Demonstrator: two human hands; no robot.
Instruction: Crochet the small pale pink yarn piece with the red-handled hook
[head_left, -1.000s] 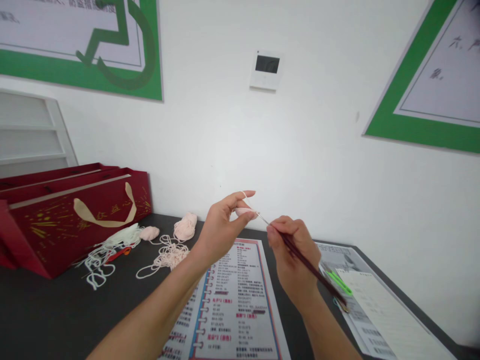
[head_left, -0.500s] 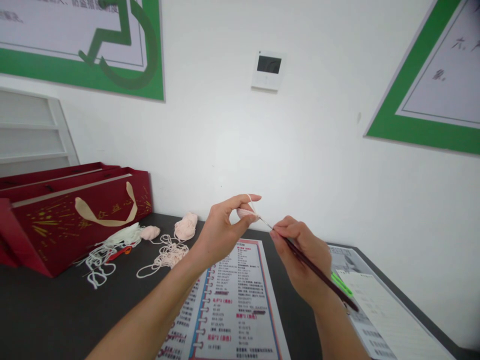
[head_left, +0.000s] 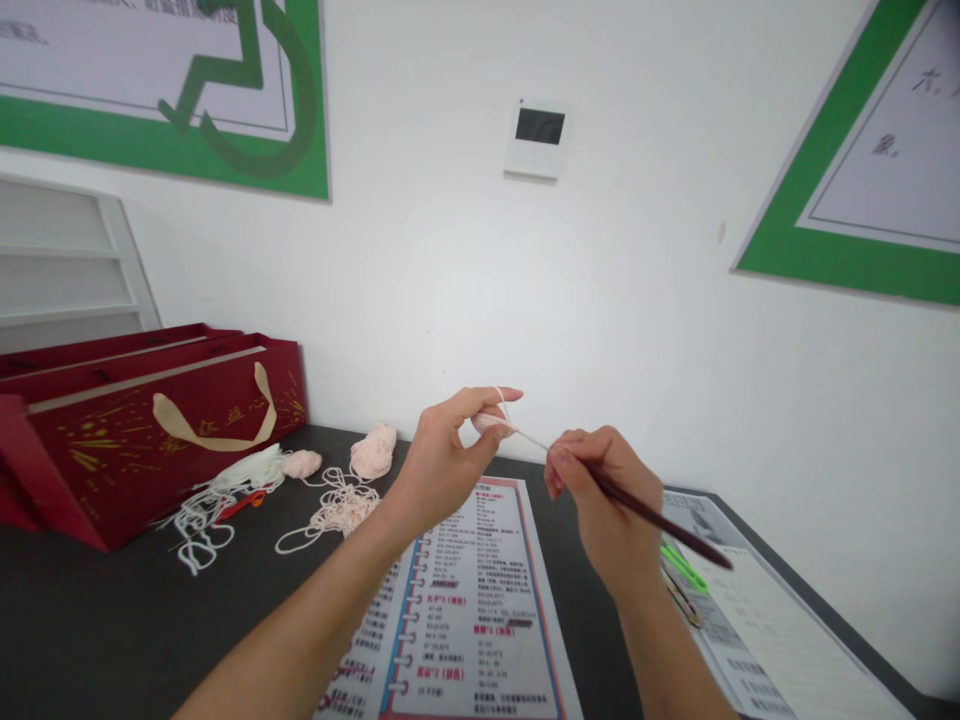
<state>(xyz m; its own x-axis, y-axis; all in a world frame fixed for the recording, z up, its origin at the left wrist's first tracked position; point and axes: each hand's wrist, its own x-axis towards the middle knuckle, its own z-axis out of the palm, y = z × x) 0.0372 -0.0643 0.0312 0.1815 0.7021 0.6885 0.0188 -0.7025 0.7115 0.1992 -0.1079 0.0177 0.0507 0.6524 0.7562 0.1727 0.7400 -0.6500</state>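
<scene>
My left hand pinches a small pale pink crochet piece between thumb and fingers, and a strand of yarn loops over its raised index finger. In my right hand is a crochet hook with a dark reddish-brown handle, its thin metal shaft pointing left to the edge of the piece. The hook's very tip is too small to make out. Both hands are above a printed pattern sheet with Chinese text. Left of them lie a loose tangle of pink yarn and a pink yarn ball.
Red paper bags stand at the left on the dark table. White yarn, a smaller pink ball and an orange-red tool lie before them. To the right are papers and a green clip-like item.
My right hand has turned and shifted slightly right, so the hook's handle lies flatter and its end is higher. My left hand stays almost still with the crochet piece.
</scene>
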